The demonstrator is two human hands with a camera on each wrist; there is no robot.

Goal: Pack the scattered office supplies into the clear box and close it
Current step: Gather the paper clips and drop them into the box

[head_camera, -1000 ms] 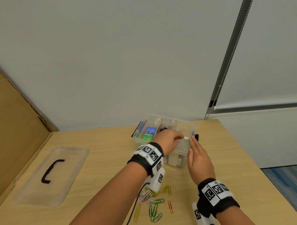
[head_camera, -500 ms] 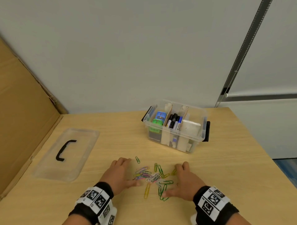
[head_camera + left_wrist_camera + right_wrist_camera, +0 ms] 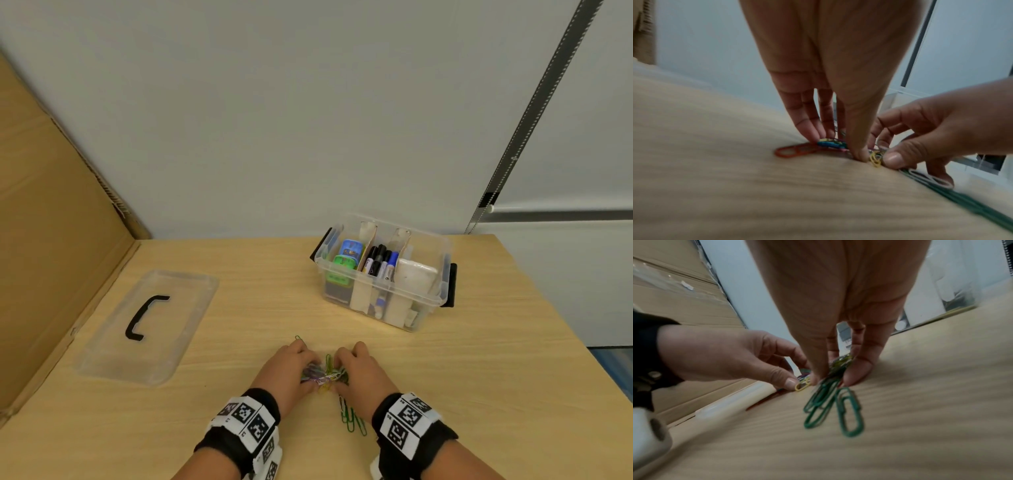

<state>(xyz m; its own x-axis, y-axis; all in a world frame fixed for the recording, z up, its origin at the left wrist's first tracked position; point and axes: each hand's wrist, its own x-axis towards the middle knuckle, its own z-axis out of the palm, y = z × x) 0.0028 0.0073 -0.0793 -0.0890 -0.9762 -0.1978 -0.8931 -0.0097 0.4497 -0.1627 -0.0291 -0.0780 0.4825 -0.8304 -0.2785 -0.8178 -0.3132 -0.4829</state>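
Left hand [image 3: 287, 371] and right hand [image 3: 359, 371] pinch the paper clips [image 3: 325, 375].

Head view: from above, facing forward and down; both hands near the lower edge, box [image 3: 382, 274] well beyond the fingertips.
Left wrist view: low, close, along the left hand [image 3: 830, 78] to its fingertips.
Right wrist view: low, close, along the right hand [image 3: 846, 305].
Shared: paperclips [image 3: 325, 375] between the fingertips, in all views.
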